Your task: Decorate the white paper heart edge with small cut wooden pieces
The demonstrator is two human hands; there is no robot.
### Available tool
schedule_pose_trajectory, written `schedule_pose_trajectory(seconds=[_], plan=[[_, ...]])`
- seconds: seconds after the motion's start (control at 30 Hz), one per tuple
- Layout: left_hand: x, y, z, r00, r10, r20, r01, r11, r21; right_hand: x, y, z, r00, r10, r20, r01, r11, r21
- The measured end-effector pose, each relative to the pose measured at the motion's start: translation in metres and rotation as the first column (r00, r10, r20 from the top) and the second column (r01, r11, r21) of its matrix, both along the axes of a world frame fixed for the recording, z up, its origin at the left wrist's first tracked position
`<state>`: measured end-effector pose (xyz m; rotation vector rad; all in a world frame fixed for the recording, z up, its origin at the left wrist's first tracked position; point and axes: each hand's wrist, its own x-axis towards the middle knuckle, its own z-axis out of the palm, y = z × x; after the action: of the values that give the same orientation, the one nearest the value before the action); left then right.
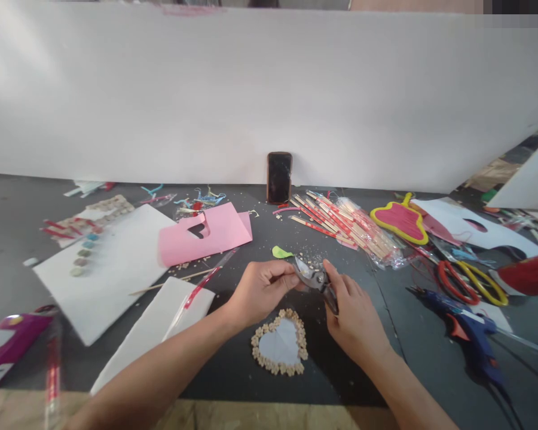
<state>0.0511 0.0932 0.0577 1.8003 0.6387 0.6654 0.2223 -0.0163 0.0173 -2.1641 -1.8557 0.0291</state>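
Pink card [204,234] is being left on the dark tabletop [341,382], well left of the work. Pruning shears [316,282] are being held above the tabletop: the blade end is being pinched by the left hand [262,289], the handles gripped closed around by the right hand [354,316]. A green scrap [280,252] is lying just beyond. A heart-shaped frame of wood chips [278,345] is lying untouched below, between the hands. A blue hot glue gun [468,331] is being left well right.

Head-worn view, forward and down over a dark worktable [13,251], close above both hands [260,292]
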Motion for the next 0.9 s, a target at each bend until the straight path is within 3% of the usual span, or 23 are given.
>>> schedule_pose_trajectory(seconds=[0.43, 0.6, 0.73, 0.9], plan=[[0.0022, 0.0019, -0.0032, 0.999, 0.041, -0.020, -0.042, 0.997, -0.059, 0.0004, -0.0016, 0.0031, 0.996, -0.036, -0.083, 0.030, 0.997, -0.072], [0.0011, 0.0009, -0.0032, 0.993, 0.080, -0.091, -0.079, 0.997, 0.013, 0.0013, 0.0010, 0.0005, 0.998, -0.024, -0.060, 0.021, 0.998, -0.059], [-0.0008, 0.0013, -0.0008, 0.993, 0.046, -0.105, -0.045, 0.999, 0.011, 0.0010, 0.0001, -0.0022, 0.998, -0.012, -0.053, 0.008, 0.998, -0.070], [-0.0029, 0.0052, -0.0005, 0.997, -0.056, -0.043, 0.050, 0.991, -0.122, 0.0012, -0.0012, -0.0041, 0.996, 0.006, -0.085, -0.012, 0.997, -0.074]])
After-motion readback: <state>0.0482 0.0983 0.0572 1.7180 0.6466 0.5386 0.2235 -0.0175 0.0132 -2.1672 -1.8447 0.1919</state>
